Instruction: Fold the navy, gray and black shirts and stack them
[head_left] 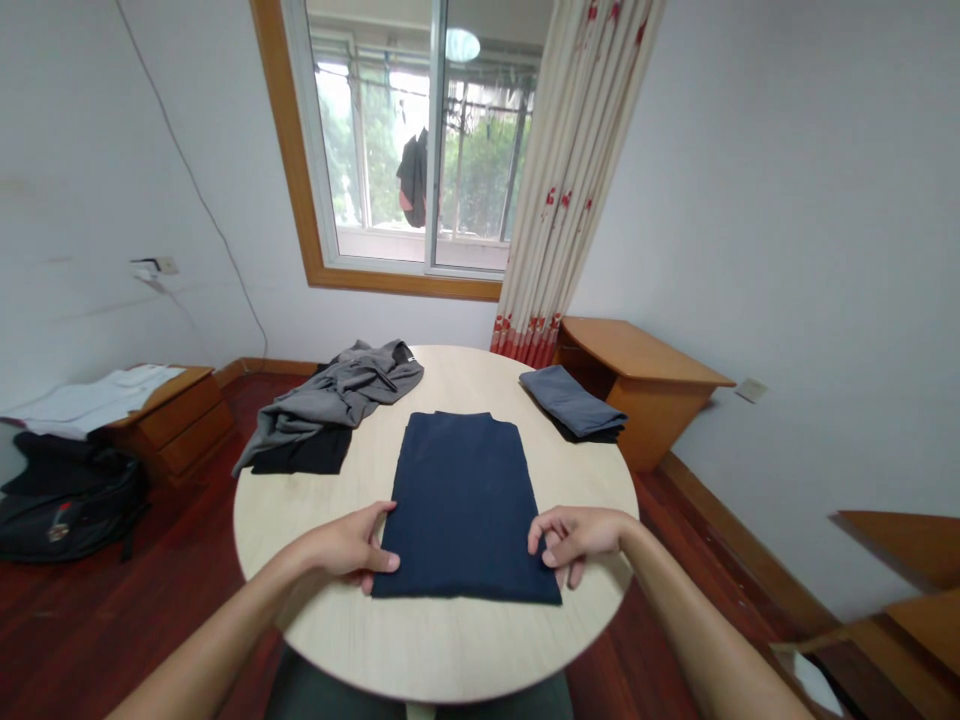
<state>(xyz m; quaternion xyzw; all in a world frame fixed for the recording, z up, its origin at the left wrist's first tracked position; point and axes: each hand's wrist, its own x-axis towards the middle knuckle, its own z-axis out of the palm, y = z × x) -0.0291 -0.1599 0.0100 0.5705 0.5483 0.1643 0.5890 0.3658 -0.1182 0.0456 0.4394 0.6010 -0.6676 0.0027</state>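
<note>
Flanking navy cloth [463, 510], long axis forward; resting left hand [346, 545] thumb-on-top, curling right hand [579, 533] opposite; can't tell if pinching.

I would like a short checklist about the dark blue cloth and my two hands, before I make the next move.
1. Left hand at the left edge of the dark blue cloth: ok, thumb on top.
2. Right hand at its right edge: ok.
3. Cloth lying flat on the table: ok.
4. Far edge even: not ok, its middle juts out slightly.
5. Cloth apart from the grey garment at left and the folded grey cloth at right: ok, bare tabletop shows between.
6. Firm grip of the fingers: cannot tell.
</note>
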